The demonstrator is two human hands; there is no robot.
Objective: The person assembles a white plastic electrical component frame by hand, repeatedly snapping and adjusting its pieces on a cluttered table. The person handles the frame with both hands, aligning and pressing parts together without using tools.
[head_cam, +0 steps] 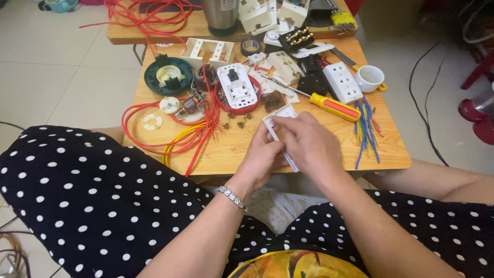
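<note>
A person in black clothing with white dots sits at a small wooden table, seen from above. Both hands meet at the table's near edge around a white plastic frame, a flat rectangular faceplate with thin, smooth rims. The left hand, a beaded bracelet on its wrist, cups the frame from below at 7 o'clock. The right hand closes over it from 4 o'clock, fingers curled tight on its edge. Most of the frame is hidden; only its far corner shows.

By the look of it, the piece is being fitted or pried while held, and any further work on it calls for a steady pinch and small, careful finger pressure on brittle plastic.

Just beyond the hands, at 1 o'clock, lies a screwdriver with a glossy red and yellow handle. At 3 o'clock a bundle of short coloured wires fans out. At 11 o'clock sits a red round dish holding a white socket insert, and red cable loops at 10 o'clock. A white socket block and a white cup rest at 1 o'clock.
</note>
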